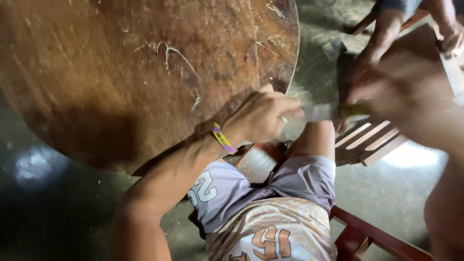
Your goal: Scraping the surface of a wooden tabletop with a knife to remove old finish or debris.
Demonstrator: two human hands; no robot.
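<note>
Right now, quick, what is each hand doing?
Left hand: closed around the pale strip beside the round wooden table.
Right hand: blurred; its grip cannot be told.

Brown, scratched round wooden board [125, 72] with pale scuffs. Purple-and-yellow patterned wristband [223, 138] on the left wrist. Pale lilac striped shorts [270, 186], peach-and-white patterned shirt [270, 232], red-brown wooden chair [372, 237], grey floor [386, 188].

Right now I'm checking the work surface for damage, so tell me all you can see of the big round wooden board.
The round wooden board is a wide, dark reddish-brown disc, worn and crossed with pale scratches and fibre scraps. It fills the upper left of the view above the grey floor. The left hand rests at its lower right rim.
</note>
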